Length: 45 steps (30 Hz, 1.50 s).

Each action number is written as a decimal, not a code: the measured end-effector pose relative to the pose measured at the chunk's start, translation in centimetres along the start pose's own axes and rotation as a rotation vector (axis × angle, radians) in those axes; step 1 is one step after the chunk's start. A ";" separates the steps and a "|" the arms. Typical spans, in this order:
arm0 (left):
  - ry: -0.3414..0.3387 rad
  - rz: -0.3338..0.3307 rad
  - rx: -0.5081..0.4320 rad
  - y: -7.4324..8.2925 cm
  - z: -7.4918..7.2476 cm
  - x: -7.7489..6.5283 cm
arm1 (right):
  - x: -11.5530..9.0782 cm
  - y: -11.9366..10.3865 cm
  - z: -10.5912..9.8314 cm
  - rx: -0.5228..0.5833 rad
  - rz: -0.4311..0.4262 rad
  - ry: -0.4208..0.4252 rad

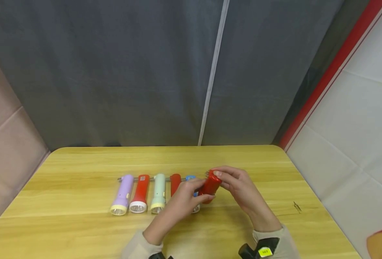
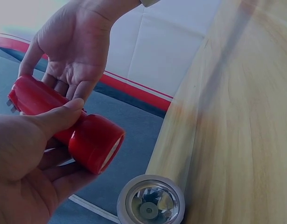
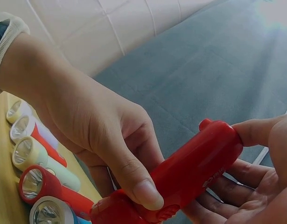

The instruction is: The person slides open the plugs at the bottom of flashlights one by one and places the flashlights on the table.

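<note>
Both hands hold a red flashlight (image 1: 211, 184) above the table, right of a row of flashlights. My left hand (image 1: 185, 198) grips it near the lamp end, thumb laid along the body beside the ribbed switch in the right wrist view. At the tail, my right hand (image 1: 242, 187) pinches the end between thumb and fingers. Metal plug prongs (image 2: 12, 106) stick out of that tail end. The lamp head (image 2: 96, 142) points down and away from the right hand in the left wrist view.
On the wooden table (image 1: 80, 233) lie a purple flashlight (image 1: 124, 190), a red one with white rim (image 1: 141, 190), a mint green one (image 1: 160, 187), another red one (image 1: 175, 181) and a blue one (image 1: 191, 177), along a grey rod (image 1: 135, 178). A thin dark item (image 1: 297, 207) lies right.
</note>
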<state>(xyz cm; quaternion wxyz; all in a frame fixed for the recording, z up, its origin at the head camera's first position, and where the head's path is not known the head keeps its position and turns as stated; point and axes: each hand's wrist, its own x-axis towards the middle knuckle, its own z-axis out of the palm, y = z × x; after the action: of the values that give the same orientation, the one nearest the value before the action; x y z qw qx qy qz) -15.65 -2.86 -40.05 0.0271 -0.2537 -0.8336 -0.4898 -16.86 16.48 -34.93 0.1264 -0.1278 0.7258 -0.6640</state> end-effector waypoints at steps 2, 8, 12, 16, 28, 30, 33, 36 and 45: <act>-0.006 -0.001 0.003 0.0 0.0 0.0 | -0.1 0.0 -0.1 -0.003 -0.009 -0.010; -0.027 -0.020 0.021 0.0 0.0 -0.2 | -0.2 -0.1 -0.7 -0.024 -0.045 -0.072; -0.029 -0.024 0.032 0.0 0.1 -0.2 | -0.2 -0.1 -0.8 -0.030 -0.047 -0.086; -0.029 -0.023 0.034 0.0 0.1 -0.2 | -0.2 -0.2 -0.7 -0.027 -0.044 -0.071; -0.034 -0.029 0.034 0.3 0.0 -0.2 | -0.2 -0.2 -0.4 0.005 -0.042 -0.044; -0.036 -0.028 0.031 0.3 0.0 -0.2 | -0.2 -0.1 -0.4 0.005 -0.041 -0.043; -0.038 -0.028 0.029 0.4 0.0 -0.2 | -0.1 -0.1 -0.4 -0.001 -0.037 -0.039; -0.038 -0.027 0.029 0.3 0.0 -0.2 | -0.1 -0.1 -0.3 -0.005 -0.033 -0.033; -0.049 -0.043 0.029 0.3 0.2 -0.1 | -0.1 0.0 -0.2 -0.009 -0.008 -0.015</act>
<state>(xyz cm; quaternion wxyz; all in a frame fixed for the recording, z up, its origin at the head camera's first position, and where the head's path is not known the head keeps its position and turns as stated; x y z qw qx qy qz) -15.39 -2.65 -39.90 -0.0004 -0.2474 -0.8463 -0.4718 -16.87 16.70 -34.93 0.1283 -0.1364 0.7274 -0.6602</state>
